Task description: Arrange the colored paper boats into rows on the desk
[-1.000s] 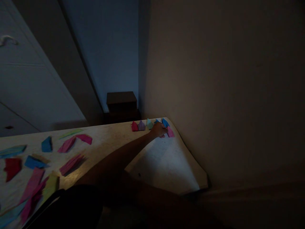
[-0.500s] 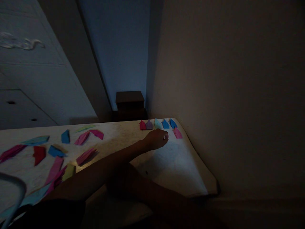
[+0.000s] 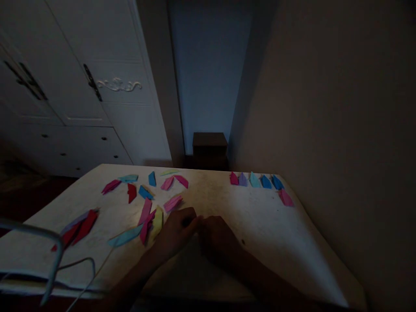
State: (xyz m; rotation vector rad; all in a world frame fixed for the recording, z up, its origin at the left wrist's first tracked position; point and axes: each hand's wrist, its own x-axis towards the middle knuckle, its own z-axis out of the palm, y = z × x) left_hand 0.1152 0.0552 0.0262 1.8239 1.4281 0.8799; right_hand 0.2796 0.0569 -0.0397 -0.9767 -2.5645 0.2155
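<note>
My left hand (image 3: 178, 227) and my right hand (image 3: 217, 236) meet low over the near middle of the table (image 3: 260, 260). Both are closed, fingertips pinched together; whatever lies between them is too dark and small to make out. Beside my left hand lie folded paper pieces: a yellow one (image 3: 158, 221), a magenta one (image 3: 147, 227), a light blue one (image 3: 126, 235) and a pink one (image 3: 173, 203). Along the far right edge stands a row of small folded papers, among them a light blue one (image 3: 254, 180), a blue one (image 3: 266, 181) and a pink one (image 3: 286, 197).
More folded papers, including a red one (image 3: 131, 193), lie scattered on the table's left half. A bent metal tube (image 3: 55, 260) and a thin cable (image 3: 105, 260) are at lower left. A wall (image 3: 341, 151) borders the right; a white wardrobe (image 3: 130, 130) stands beyond.
My left hand has drawn back from the row of papers at the right and now meets my right hand. The view has turned left, showing more of the table and wardrobe.
</note>
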